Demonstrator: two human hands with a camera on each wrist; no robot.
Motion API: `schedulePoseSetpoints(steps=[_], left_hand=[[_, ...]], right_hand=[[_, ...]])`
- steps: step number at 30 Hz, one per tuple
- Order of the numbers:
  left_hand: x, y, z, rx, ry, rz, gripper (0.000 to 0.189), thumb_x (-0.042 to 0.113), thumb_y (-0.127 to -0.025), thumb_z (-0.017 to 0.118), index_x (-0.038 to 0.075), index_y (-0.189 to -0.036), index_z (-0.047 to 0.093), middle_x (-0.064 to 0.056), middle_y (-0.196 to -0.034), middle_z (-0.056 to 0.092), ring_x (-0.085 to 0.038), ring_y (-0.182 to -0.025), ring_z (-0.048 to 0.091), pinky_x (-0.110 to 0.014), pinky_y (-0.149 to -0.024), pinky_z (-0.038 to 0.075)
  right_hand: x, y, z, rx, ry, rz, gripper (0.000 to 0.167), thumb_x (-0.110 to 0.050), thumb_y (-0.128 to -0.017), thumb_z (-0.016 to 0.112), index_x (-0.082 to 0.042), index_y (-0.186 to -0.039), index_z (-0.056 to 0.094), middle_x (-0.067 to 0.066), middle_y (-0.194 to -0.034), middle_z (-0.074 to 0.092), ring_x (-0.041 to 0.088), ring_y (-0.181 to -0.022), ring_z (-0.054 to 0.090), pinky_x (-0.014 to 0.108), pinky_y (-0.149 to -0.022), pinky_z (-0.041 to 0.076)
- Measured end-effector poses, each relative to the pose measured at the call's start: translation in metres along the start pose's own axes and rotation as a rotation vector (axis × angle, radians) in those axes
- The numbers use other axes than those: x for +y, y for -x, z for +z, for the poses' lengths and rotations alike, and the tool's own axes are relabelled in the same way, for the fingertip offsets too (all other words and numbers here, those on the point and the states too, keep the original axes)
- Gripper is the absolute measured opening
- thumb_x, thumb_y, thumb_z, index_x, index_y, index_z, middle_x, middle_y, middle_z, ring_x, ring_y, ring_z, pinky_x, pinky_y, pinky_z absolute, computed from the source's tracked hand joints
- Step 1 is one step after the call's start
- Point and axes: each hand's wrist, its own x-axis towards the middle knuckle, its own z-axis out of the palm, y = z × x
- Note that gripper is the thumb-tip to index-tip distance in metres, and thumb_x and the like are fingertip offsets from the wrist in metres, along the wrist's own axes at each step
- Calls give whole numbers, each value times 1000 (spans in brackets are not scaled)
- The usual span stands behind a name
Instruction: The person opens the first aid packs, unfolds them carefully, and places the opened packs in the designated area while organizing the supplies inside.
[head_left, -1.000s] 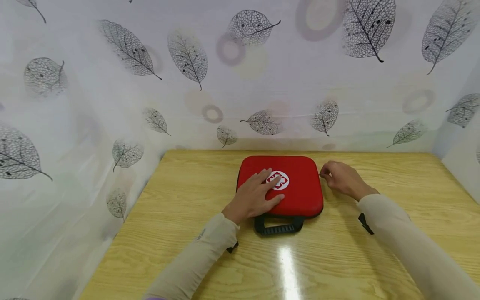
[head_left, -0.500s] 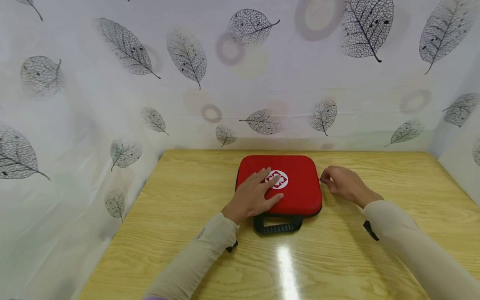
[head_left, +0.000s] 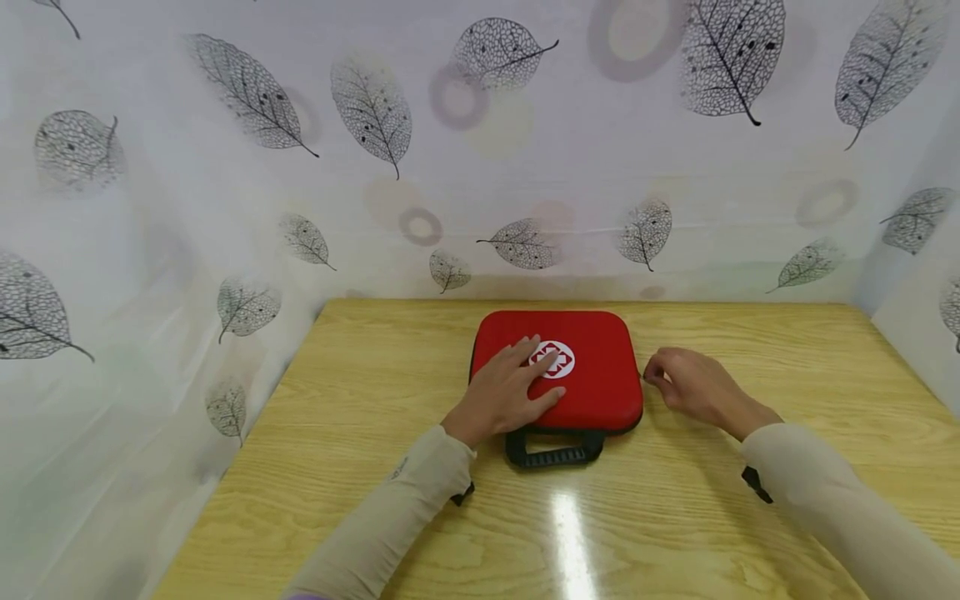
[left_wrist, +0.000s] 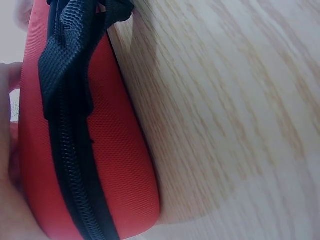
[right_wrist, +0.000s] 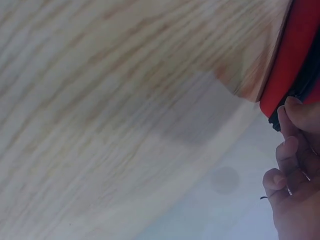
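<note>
Person's beige left sleeve [head_left: 390, 521], small dark marking [head_left: 400, 468] near the cuff [head_left: 454, 454], purple sliver [head_left: 307, 597] farther up, beige right sleeve [head_left: 832, 492], black piece [head_left: 757, 486] under each cuff

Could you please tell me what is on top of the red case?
The left hand rests on top of the red case, partly covering its round emblem. The surface beneath the hand, including part of the emblem, cannot be seen.

Right hand [head_left: 697, 387], pinching at the black fabric-taped zipper [right_wrist: 304, 80], is now farther down the right side of the red rounded-rectangular case [head_left: 600, 379], nearer the person; beige fabric sleeve [head_left: 817, 479] has shifted along.
</note>
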Motion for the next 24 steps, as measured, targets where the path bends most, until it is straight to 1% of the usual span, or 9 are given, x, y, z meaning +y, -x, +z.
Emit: schedulePoseSetpoints(steps=[8,14,18,24], left_hand=[[1,1,2,5,25,1,65,58,-101,45,26,-158,39,-5,-166,26,-22,-153,23,-35,-124,16],[0,2,2,17,12,-4,65,59,-101,45,26,-157,40,-5,-166,27,-21,-152,24,-36,-124,17],[0,2,2,11,11,-8,65,59,-101,45,27,-158,39,-5,-166,27,-21,-153,23,-35,-124,17],[-1,2,3,27,14,-2,65,59,-101,46,26,-157,40,-6,-165,28,-21,-152,25,-36,-124,18]], right_hand=[[-8,13,-2,-3,32,-27,6,-2,-87,76,-7,-90,74,-1,-86,69,21,-77,67,44,-69,58],[-17,23,-2,9,44,-40,7,-3,-86,77,-9,-88,74,-3,-85,68,18,-75,66,42,-67,57],[-23,29,0,14,44,-38,9,-2,-85,78,-10,-87,73,-5,-85,67,16,-75,66,39,-66,57],[-29,37,1,13,39,-19,10,-1,-84,78,-9,-89,74,-5,-85,68,15,-75,66,39,-66,57]])
